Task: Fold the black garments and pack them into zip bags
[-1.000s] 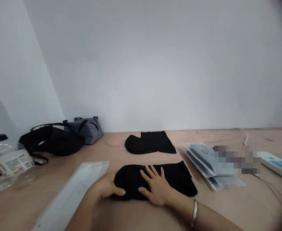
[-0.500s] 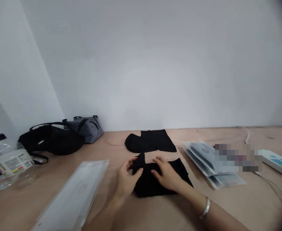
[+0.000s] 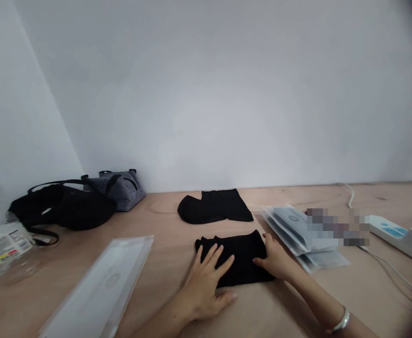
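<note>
On the tabletop (image 3: 171,256), well forward of its back edge, lies a folded black cloth (image 3: 244,263), its long axis side to side. The left hand (image 3: 208,281) spreads over its left end; the right hand (image 3: 274,258), thumb and forefinger parted, touches the other. Half a second ago that left end stood raised; now it's down.

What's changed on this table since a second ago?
The near black cloth is shorter: its rounded left end was folded rightward. The left hand let go of that end and lies spread over the cloth's left part; the right hand moved from the middle to the right edge. The far black cloth and striped bag stayed put.
</note>
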The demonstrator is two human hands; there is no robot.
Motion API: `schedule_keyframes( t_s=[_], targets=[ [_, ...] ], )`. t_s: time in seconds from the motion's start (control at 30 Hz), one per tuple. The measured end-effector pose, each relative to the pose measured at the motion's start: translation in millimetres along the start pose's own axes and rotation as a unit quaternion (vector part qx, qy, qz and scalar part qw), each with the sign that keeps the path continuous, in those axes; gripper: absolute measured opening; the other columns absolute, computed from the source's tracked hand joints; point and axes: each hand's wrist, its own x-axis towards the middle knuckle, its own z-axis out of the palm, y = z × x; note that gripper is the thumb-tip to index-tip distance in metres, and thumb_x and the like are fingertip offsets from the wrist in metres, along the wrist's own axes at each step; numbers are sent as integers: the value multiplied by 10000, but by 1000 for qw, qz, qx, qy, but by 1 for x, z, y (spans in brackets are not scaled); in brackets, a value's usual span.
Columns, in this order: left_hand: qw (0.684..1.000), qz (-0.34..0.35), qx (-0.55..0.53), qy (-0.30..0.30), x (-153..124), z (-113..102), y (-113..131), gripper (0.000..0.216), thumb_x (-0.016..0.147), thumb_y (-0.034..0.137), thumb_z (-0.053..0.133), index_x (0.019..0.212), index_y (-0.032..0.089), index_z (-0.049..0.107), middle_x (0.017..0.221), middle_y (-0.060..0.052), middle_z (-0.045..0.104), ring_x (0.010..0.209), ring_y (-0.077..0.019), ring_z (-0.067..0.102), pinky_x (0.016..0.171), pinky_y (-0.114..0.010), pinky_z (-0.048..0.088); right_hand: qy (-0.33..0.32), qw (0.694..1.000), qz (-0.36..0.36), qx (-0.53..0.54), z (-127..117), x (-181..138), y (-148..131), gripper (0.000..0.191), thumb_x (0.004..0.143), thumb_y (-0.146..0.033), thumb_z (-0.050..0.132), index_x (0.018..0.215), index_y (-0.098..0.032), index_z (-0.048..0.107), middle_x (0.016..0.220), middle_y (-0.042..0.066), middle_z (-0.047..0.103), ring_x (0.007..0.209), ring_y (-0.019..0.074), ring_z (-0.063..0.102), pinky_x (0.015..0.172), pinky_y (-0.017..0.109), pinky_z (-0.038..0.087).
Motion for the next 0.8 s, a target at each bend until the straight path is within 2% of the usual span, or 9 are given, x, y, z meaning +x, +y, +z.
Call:
schedule_keyframes(
  t_s=[0.1,0.17,0.33,0.43,0.5,0.57,0.63,0.7,0.8],
  targets=[
    [997,-76,-1,35,-11,-1,-11,994,616,589,620,1382,275,71,1452,-92,87,1304,-333,33,1017,-570,63,-33,996,19,77,-5,4,0,693,657,-234,585,1249,-112,246,1032,146,571,928,229,583,742,324,449],
    [992,-117,-12,40,-20,-1,-19,1049,607,586,624,1388,236,17,1451,-109,80,1304,-334,46,1024,-546,91,-65,988,39,133,-14,7,-4,611,716,-225,520,1250,-130,239,958,107,602,817,193,617,661,293,468],
    [983,-155,-73,69,-30,5,-24,1123,570,501,688,1386,226,-32,1346,-140,355,1222,-326,310,993,-517,216,-65,974,33,216,-39,16,-40,517,760,-192,449,1237,-139,256,955,86,599,788,162,613,640,254,463],
    [968,-188,-134,101,-29,9,-19,1208,520,467,730,1379,193,-75,1228,-148,472,1135,-319,417,946,-489,302,-12,988,-34,153,-38,11,-78,582,712,-139,473,1253,-121,257,990,103,591,829,180,590,703,276,444],
    [957,-200,-180,111,-28,10,-16,1223,521,457,731,1372,169,-99,1172,-137,510,1079,-296,470,917,-445,355,23,991,-103,88,-28,1,-102,588,696,-105,454,1258,-124,283,1076,125,558,920,196,556,775,292,412],
    [951,-202,-202,121,-28,8,-13,1260,496,464,741,1367,161,-116,1159,-129,514,1045,-283,492,893,-410,392,25,984,-173,33,-12,-14,-119,594,701,-92,421,1278,-131,286,1154,144,507,959,211,536,780,301,404],
    [951,-202,-184,146,-28,5,-13,1303,437,462,768,1371,176,-94,1217,-140,462,1081,-302,457,894,-409,401,-22,965,-259,-29,3,-30,-126,608,702,-119,436,1292,-161,298,1133,131,515,925,227,544,745,312,415],
    [958,-194,-125,169,-28,0,-15,1298,369,467,792,1382,209,23,1289,-148,384,1154,-346,374,926,-456,364,-69,936,-337,-79,13,-43,-122,599,704,-166,471,1286,-179,330,1097,118,534,911,244,540,752,335,415],
    [981,-108,-17,158,-24,-8,-22,1169,352,577,764,1349,248,251,1370,-136,288,1233,-402,235,990,-563,203,-93,907,-400,-93,15,-50,-105,598,717,-224,502,1290,-182,337,1125,108,531,987,259,491,852,393,372]
  ],
)
